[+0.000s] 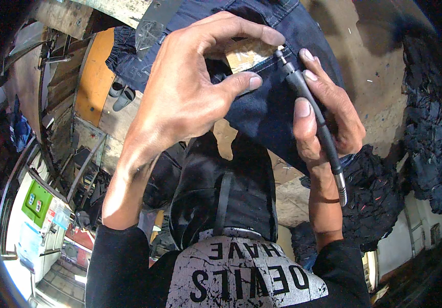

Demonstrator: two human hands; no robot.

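Observation:
My right hand (pixel 331 110) is closed around a slim black rotary-tool handpiece (pixel 310 97), held like a pen. Its narrow metal tip points up and away from me, and a ribbed metal end sticks out below my hand. Close to that tip is the index fingertip of my left hand (pixel 195 77); whether they touch I cannot tell. My left thumb and index finger are spread in a wide C, while the other fingers are hidden. Beneath both hands lies a dark blue denim garment (pixel 257 118) with stitched seams.
Dark cloth pieces are heaped at the right (pixel 372 190), with another dark stack (pixel 428 128) beyond. Grey slippers (pixel 123 98) rest on a board at left. A flat grey object (pixel 152 28) lies near the far edge. Wooden frames and a green panel (pixel 36 203) stand left.

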